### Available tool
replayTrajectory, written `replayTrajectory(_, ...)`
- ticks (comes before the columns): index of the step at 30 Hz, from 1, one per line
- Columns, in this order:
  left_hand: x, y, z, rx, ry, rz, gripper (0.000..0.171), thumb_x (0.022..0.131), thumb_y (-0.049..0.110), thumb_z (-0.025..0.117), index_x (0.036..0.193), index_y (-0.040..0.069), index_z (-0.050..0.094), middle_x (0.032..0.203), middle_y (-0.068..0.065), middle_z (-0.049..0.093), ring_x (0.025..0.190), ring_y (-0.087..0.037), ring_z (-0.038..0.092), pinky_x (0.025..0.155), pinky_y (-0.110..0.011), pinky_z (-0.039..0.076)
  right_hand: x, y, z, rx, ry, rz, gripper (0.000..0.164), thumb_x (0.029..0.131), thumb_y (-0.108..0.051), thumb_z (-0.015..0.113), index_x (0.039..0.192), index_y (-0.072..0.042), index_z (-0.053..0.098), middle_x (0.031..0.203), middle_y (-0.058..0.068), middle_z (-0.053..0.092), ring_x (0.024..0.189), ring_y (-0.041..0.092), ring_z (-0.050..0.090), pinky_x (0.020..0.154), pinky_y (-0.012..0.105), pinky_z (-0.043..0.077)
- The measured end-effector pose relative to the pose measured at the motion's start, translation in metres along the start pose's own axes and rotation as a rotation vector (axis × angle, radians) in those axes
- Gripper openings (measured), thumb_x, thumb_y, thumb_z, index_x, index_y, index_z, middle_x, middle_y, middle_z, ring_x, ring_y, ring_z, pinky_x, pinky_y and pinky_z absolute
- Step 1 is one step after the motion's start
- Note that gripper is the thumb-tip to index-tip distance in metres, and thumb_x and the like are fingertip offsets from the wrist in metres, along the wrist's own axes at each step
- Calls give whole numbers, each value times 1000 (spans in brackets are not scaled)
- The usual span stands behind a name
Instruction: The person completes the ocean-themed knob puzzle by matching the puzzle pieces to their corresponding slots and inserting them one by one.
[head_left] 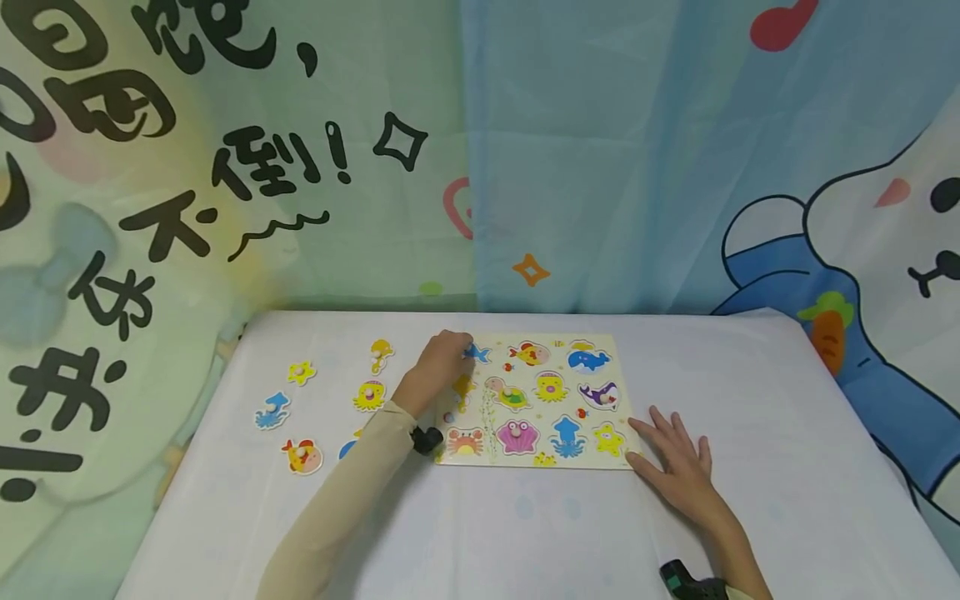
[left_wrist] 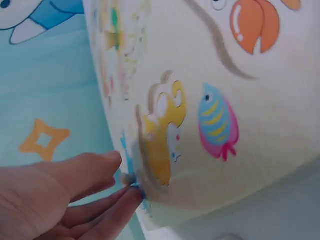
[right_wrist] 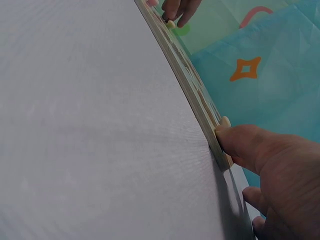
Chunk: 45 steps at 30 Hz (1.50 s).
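A pale yellow puzzle board [head_left: 480, 460] with sea-animal shapes lies on the table. At its upper left corner, my left hand [head_left: 438, 367] pinches the small knob of a blue fish piece [head_left: 478, 354], which it partly covers. Close by that hand, the left wrist view shows a yellow seahorse shape [left_wrist: 162, 135] and a printed striped fish [left_wrist: 218, 122]. My right hand [head_left: 678, 475] has its fingers spread at the board's lower right corner. Its thumb [right_wrist: 240, 142] touches the board's edge, near the yellow star shape [head_left: 608, 439].
Left of the board lie loose pieces: a yellow star [head_left: 301, 372], a blue squid [head_left: 272, 411], a red-and-yellow fish [head_left: 302, 457], a yellow octopus [head_left: 370, 396] and a small yellow piece [head_left: 380, 356]. My left sleeve partly hides a blue piece [head_left: 347, 449]. Printed curtains [head_left: 585, 167] hang behind the table.
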<state>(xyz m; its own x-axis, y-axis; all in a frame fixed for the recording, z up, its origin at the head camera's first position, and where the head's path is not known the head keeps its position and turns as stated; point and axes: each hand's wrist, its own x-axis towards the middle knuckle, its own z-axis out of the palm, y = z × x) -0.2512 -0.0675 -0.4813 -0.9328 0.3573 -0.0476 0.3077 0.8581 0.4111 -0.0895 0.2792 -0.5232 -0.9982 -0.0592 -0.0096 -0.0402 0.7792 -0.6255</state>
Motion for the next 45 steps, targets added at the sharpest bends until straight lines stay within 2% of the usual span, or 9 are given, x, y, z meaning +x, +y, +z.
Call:
replayTrajectory(6,-5,-2,-6,-102,-72,-42,42,94,12,59,135,2,53,124,-15,65,111,-28,64,94,-39,51,1,0,0,-11,-3,11,58,88,-37,62,138,-10,50,156,29,23,146,50,3,107,73,-11)
replayTrajectory(10,-7,-2,-6,-118,-84,-62,50,94,10,56,142,1,44,129,-16,63,113,-30,62,96,-40,50,1,0,1,-13,1,11,57,88,-37,62,137,-9,51,155,29,23,146,50,4,107,74,-10)
replayTrajectory(14,-10,-6,-5,-171,-120,-66,53,94,12,56,144,2,41,137,-15,57,125,-30,55,105,-42,44,1,0,2,-11,2,7,58,88,-37,62,137,-10,51,155,29,23,146,50,4,107,74,-10)
replayTrajectory(18,-20,-15,-3,-252,-182,-88,63,95,21,60,150,7,33,150,-14,42,138,-30,41,113,-45,35,2,0,3,-6,-4,4,57,88,-37,63,137,-10,51,155,28,24,146,50,4,107,74,-10)
replayTrajectory(20,-27,-19,-1,-253,-177,-79,66,94,23,61,150,6,31,150,-16,40,139,-31,41,113,-45,35,1,-1,4,-7,-6,3,57,88,-37,63,137,-11,51,155,28,24,145,51,5,107,74,-9)
replayTrajectory(27,-67,-30,-9,-252,-61,-19,59,93,19,64,144,3,41,139,-17,53,129,-31,51,105,-44,44,1,2,2,-25,-13,9,57,88,-38,63,137,-12,51,156,28,24,146,50,5,107,75,-8)
replayTrajectory(37,-133,-62,-39,-165,-57,-53,50,95,21,61,139,2,48,136,-16,56,130,-35,51,105,-50,42,1,2,0,-24,-7,5,57,88,-38,63,137,-11,50,156,28,24,146,51,5,107,75,-9)
replayTrajectory(42,-166,-74,-50,-113,-12,-65,42,94,18,62,132,1,55,123,-15,63,114,-32,61,96,-47,50,1,2,1,-27,0,-2,56,89,-37,63,137,-11,51,155,29,24,145,51,5,106,75,-8)
replayTrajectory(45,-182,-77,-48,-95,1,-79,36,90,13,66,124,2,61,106,-9,66,95,-22,65,82,-38,55,1,1,1,-24,-1,-1,56,89,-37,63,137,-11,51,155,29,24,146,51,4,107,74,-9)
